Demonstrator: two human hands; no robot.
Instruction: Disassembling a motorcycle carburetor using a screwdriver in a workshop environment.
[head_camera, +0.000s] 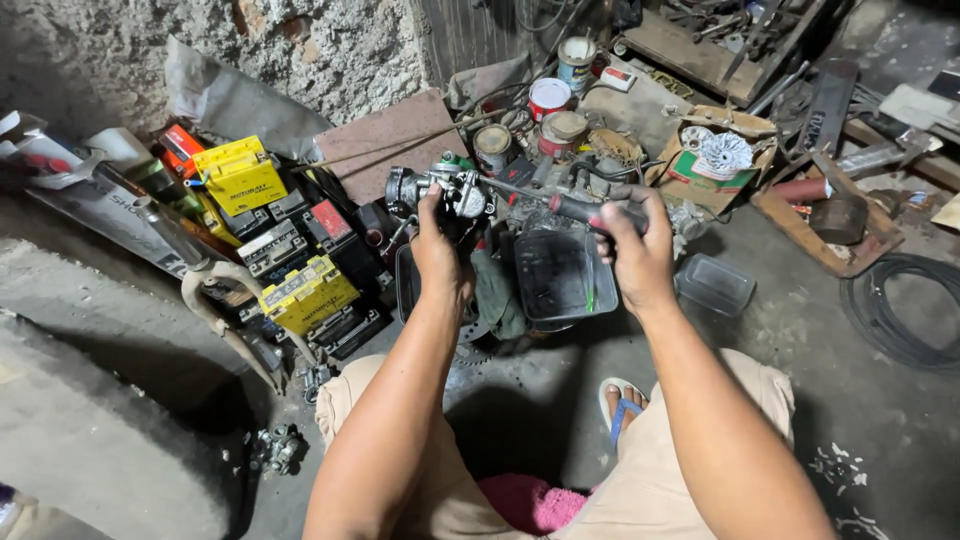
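The carburetor (445, 188), a small grey metal body, is held up above the cluttered floor (800, 330) in the left hand (438, 255), whose fingers are closed around its underside from below. The right hand (640, 255) is wrapped tight around the dark red handle of a screwdriver (560, 205), its shaft running leftward so the tip meets the carburetor's right side. By the look of it, a screw on the body is being worked; the next move calls for keeping the tip seated while the left hand steadies the part. A dark plastic tray (560, 275) sits just beneath, with battery boxes (290, 250) to the left.
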